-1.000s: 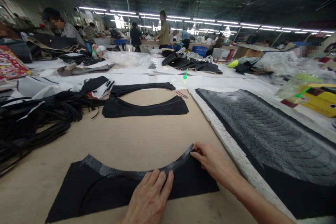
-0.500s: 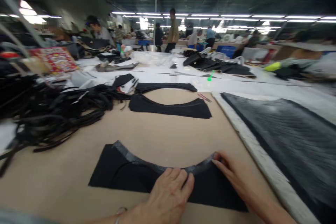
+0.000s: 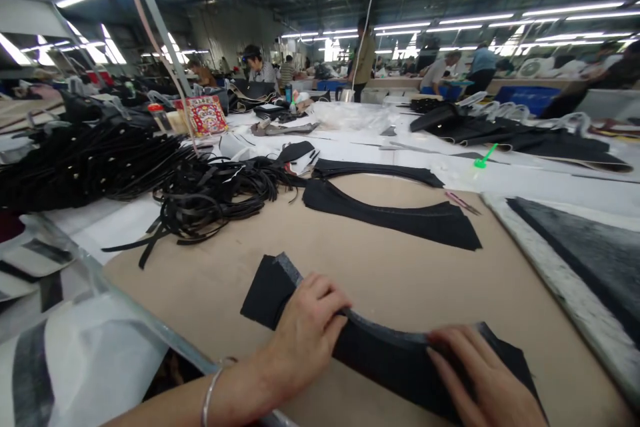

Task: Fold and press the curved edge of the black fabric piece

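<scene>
Currently black piece (image 3: 385, 355) lies inward from left edge of bench (image 3: 203, 293). Left hand (image 3: 313, 327) curls over its curved rim, right hand (image 3: 483, 370) touches farther along; cannot tell whether either pinches

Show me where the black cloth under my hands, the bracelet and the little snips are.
Black cloth (image 3: 385, 359): head view, dark body below the grey curved edge.
Bracelet (image 3: 208, 394): head view, silver band.
Snips (image 3: 461, 201): head view, pink handles.
</scene>
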`<state>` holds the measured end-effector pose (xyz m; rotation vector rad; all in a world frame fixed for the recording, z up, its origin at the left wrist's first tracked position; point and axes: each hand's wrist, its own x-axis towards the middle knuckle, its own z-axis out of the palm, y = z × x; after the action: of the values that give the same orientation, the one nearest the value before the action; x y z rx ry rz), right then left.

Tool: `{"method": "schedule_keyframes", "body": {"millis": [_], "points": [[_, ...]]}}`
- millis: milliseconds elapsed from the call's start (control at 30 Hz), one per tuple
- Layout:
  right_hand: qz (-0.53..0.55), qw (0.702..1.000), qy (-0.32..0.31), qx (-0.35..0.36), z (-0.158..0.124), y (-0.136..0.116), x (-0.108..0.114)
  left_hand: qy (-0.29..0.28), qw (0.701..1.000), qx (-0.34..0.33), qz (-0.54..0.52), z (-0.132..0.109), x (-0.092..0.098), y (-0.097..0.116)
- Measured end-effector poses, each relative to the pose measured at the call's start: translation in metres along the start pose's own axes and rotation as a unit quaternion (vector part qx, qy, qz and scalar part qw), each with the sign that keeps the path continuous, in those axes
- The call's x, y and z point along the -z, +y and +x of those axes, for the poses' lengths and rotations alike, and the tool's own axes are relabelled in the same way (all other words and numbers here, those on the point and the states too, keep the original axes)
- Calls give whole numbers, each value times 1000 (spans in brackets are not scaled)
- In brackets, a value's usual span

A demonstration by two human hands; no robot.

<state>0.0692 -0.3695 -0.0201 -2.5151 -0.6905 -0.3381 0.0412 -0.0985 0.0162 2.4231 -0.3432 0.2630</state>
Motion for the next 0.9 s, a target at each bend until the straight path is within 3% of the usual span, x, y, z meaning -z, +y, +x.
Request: {"method": "schedule_keyframes", "body": {"millis": [100,200,400,567,900], "points": [[7,996,-8,86,13,-42,-16,-20,995,60,72,2,15,-19],[-12,991,-12,130,19,-57,-33,-67,984,107,128,3,20,-33],[-96,972,12,214,8,-44,-43,-130,985,99,54,6,26,-36],[-115,967,17,226,6,-45,-36,-168,973,152,-33,17,34,-39],[-137,968,-12,211,10,-50,-55,-173,972,153,44,23,31,-45]]}}
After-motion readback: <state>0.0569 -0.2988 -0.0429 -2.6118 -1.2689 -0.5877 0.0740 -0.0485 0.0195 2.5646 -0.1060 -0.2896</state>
